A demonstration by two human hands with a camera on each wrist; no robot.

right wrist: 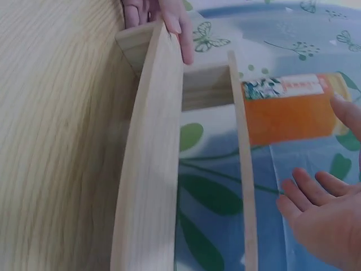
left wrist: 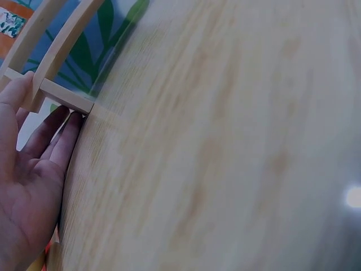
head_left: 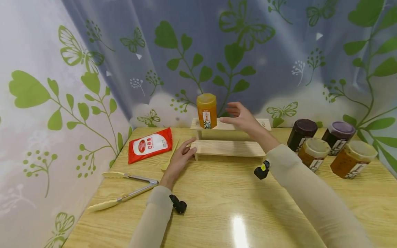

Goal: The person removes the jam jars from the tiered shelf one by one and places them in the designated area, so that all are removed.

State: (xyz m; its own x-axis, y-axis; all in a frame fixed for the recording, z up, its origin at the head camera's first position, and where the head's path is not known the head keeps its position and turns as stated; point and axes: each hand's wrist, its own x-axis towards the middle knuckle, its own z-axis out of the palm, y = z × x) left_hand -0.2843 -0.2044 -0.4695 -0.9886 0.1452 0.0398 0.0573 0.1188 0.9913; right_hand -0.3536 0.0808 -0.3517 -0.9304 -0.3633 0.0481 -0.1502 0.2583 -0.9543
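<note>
A two-step wooden display stand [head_left: 231, 148] sits at the back of the table. On its upper step, at the left end, stands an upright jar [head_left: 201, 107] of orange contents with a yellowish lid and a white label. My left hand [head_left: 177, 159] holds the stand's left end, thumb and fingers about the lower step's end; the left wrist view shows the fingers [left wrist: 63, 135] against its side support. My right hand [head_left: 243, 120] is just right of the jar, fingers spread and holding nothing. In the right wrist view a gap shows between fingers and jar [right wrist: 287, 121].
Two dark jars [head_left: 302, 132] and two amber jars [head_left: 353, 160] stand at the right. On the left lie a red-and-white packet [head_left: 150, 145], a thin yellow utensil [head_left: 170, 156] and metal tongs with yellow tips [head_left: 136, 189]. A patterned curtain [head_left: 186, 51] hangs behind.
</note>
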